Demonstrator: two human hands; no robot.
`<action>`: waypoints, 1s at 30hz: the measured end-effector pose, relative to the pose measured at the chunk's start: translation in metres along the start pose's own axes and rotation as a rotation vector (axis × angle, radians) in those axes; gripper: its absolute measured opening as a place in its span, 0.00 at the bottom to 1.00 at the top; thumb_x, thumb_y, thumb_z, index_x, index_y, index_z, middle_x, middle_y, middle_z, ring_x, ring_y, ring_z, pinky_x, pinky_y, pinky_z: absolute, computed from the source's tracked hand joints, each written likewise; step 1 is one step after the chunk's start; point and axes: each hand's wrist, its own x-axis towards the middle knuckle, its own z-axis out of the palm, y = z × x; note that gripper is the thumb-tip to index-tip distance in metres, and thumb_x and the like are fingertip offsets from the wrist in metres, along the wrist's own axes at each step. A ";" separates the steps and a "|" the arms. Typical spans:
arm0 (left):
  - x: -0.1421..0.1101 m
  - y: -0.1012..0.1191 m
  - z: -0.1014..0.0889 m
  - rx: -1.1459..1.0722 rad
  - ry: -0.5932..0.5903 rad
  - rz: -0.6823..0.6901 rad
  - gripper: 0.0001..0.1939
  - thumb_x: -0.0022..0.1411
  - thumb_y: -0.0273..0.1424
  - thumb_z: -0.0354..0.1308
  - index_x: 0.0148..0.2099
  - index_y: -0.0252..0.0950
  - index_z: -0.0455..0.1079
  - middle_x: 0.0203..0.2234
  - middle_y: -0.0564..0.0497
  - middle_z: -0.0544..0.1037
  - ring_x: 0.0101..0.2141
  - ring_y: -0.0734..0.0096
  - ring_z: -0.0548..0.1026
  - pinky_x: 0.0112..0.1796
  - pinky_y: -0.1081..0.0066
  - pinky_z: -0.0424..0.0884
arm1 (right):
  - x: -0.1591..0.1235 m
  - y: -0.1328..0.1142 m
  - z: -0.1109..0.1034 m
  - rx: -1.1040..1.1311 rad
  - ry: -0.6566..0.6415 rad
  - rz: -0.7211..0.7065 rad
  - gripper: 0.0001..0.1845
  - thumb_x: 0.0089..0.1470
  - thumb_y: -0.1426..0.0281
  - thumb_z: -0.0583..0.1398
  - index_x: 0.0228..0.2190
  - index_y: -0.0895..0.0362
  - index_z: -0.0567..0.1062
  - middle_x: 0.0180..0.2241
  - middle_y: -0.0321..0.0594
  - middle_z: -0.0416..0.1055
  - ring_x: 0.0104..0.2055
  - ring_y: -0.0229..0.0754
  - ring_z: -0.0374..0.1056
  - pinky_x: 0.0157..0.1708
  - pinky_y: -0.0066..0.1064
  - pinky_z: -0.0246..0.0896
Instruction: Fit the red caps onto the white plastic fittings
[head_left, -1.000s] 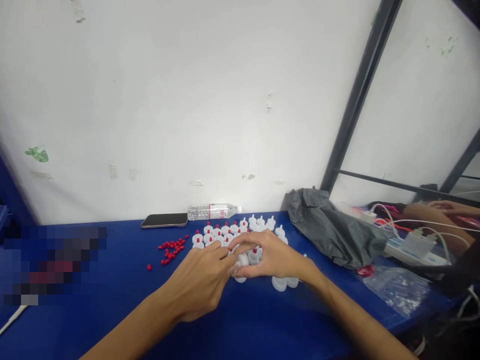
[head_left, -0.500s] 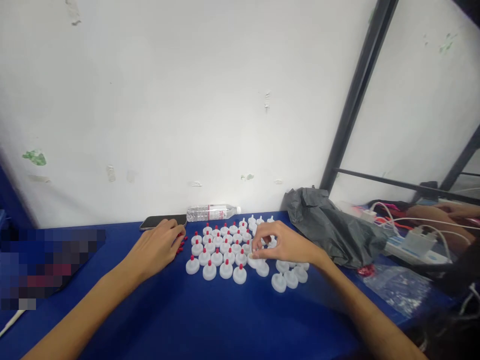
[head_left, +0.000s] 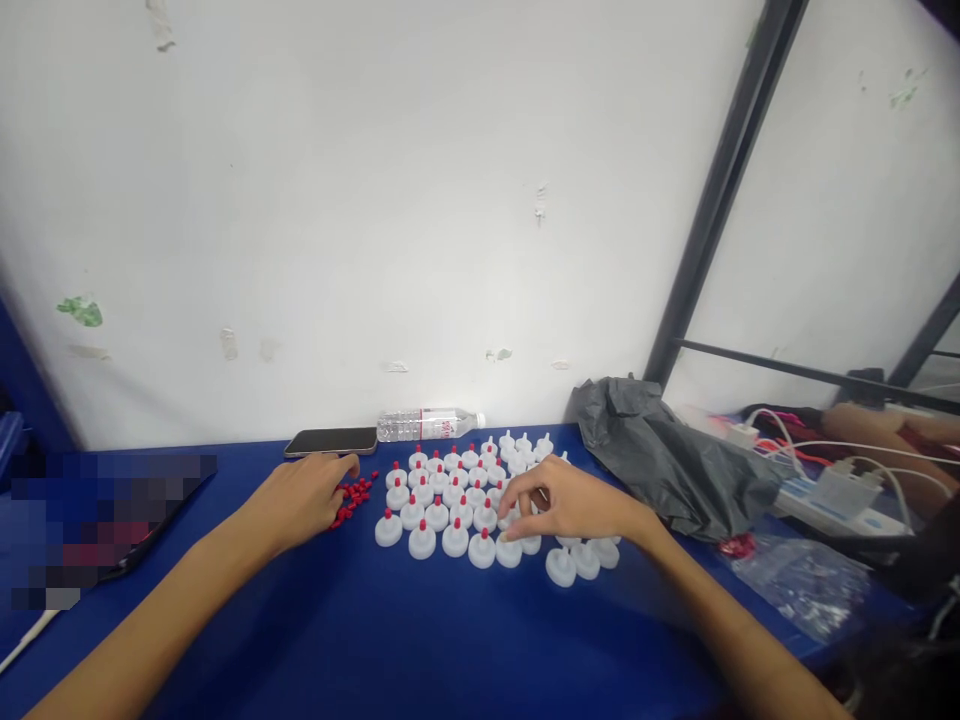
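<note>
On the blue tabletop stand rows of white round caps with pointed nozzles, many wearing small red tips. My right hand [head_left: 566, 498] is bent over the right part of the rows, thumb and fingers around the nozzle of a white nozzle cap [head_left: 508, 553] at the front; its nozzle is hidden. Beside that cap stands a red-tipped cap [head_left: 481, 550]. My left hand [head_left: 306, 497] rests at the edge of a pile of small red tips [head_left: 354, 494]. Its index finger reaches over the pile, apart from the thumb, and nothing shows in its grasp.
A clear plastic bottle [head_left: 430, 425] lies along the wall beside a phone [head_left: 331, 441]. To the right are a dark grey plastic bag [head_left: 667, 460], a clear bag [head_left: 802, 580] and a power strip with cables [head_left: 847, 500]. Bare white nozzle caps [head_left: 561, 568] stand at front right.
My right hand has brought the white nozzle cap down to the front row, beside the red-tipped one. My left hand has drawn back leftward, uncovering more of the red tips.
</note>
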 end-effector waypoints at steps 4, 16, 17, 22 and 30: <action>0.000 -0.002 0.000 -0.016 -0.012 -0.010 0.16 0.62 0.26 0.47 0.49 0.40 0.71 0.44 0.42 0.81 0.43 0.50 0.78 0.37 0.62 0.70 | 0.004 -0.003 0.008 -0.071 0.084 -0.005 0.21 0.52 0.48 0.66 0.38 0.50 0.83 0.20 0.30 0.70 0.21 0.35 0.60 0.24 0.28 0.52; -0.001 0.006 -0.009 -0.002 0.044 -0.017 0.18 0.69 0.28 0.39 0.50 0.38 0.70 0.44 0.44 0.81 0.44 0.53 0.78 0.38 0.62 0.69 | 0.008 -0.004 0.024 -0.199 0.077 -0.098 0.09 0.58 0.60 0.64 0.36 0.51 0.82 0.28 0.32 0.76 0.27 0.36 0.67 0.30 0.29 0.58; -0.002 0.008 -0.012 0.001 0.060 -0.019 0.19 0.69 0.28 0.39 0.51 0.39 0.69 0.44 0.44 0.81 0.44 0.53 0.78 0.38 0.62 0.69 | 0.007 -0.006 0.023 -0.188 0.108 -0.103 0.08 0.58 0.61 0.64 0.36 0.51 0.81 0.30 0.33 0.76 0.28 0.36 0.67 0.30 0.29 0.59; -0.005 0.026 -0.018 0.003 0.279 0.073 0.16 0.72 0.31 0.40 0.52 0.39 0.68 0.41 0.46 0.79 0.43 0.58 0.77 0.37 0.64 0.69 | 0.001 -0.017 0.019 0.077 0.247 -0.102 0.09 0.63 0.61 0.58 0.35 0.52 0.70 0.43 0.40 0.76 0.41 0.42 0.72 0.32 0.30 0.65; -0.022 0.076 -0.012 -0.067 0.521 0.453 0.13 0.72 0.31 0.44 0.53 0.41 0.67 0.38 0.48 0.77 0.39 0.62 0.75 0.33 0.65 0.73 | 0.006 -0.018 0.028 0.106 0.292 -0.112 0.05 0.63 0.64 0.59 0.38 0.52 0.70 0.42 0.37 0.77 0.42 0.41 0.72 0.43 0.34 0.66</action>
